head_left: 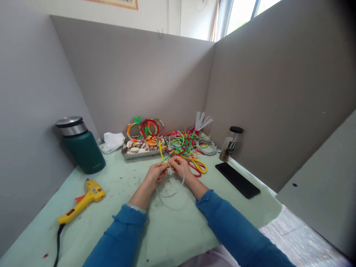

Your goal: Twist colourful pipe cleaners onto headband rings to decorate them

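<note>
In front of me, above the table, both my hands are close together with fingers pinched. My left hand [156, 175] grips a yellow pipe cleaner [161, 150], whose free end sticks up past the fingertips. My right hand [179, 166] pinches a thin grey hoop [184, 175] right beside it, where some yellow also shows at the fingertips. The hoop curves down below both hands. The exact point where the pipe cleaner meets the hoop is partly hidden by fingers. Just beyond lies a pile of coloured pipe cleaners [183, 142].
A metal tray of shells [139, 150] stands behind, with decorated rings [150, 128] above it. Left are a green bottle [85, 152] and a yellow glue gun [83, 204]. Right are a black phone [237, 180], a clear bottle [230, 144] and white glue sticks [200, 121]. Grey partitions [133, 70] enclose the table.
</note>
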Demonstrator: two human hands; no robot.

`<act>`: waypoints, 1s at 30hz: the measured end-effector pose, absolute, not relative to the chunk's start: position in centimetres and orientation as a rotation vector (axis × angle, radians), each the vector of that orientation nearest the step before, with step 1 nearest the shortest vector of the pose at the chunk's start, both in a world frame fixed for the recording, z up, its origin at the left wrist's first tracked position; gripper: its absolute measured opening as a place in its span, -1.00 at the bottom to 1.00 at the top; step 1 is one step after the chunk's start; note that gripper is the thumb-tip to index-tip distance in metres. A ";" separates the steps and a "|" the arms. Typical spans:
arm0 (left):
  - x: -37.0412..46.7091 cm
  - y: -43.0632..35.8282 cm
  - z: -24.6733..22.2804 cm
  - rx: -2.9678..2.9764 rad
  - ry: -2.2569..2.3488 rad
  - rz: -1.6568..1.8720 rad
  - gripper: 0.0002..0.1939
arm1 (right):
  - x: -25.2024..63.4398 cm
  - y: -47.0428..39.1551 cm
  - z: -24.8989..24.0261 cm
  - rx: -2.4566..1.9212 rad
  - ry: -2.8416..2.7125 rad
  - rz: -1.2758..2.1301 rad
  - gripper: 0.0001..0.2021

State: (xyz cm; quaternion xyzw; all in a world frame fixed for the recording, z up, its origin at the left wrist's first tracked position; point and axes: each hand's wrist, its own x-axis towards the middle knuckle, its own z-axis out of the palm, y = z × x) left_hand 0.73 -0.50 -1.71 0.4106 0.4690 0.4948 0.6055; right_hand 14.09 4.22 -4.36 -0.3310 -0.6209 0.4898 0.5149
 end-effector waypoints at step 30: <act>0.7 -1.0 -1.3 1.074 1.044 0.776 -0.67 | 14.5 3.6 -4.1 -0.689 -1.464 1.567 -0.68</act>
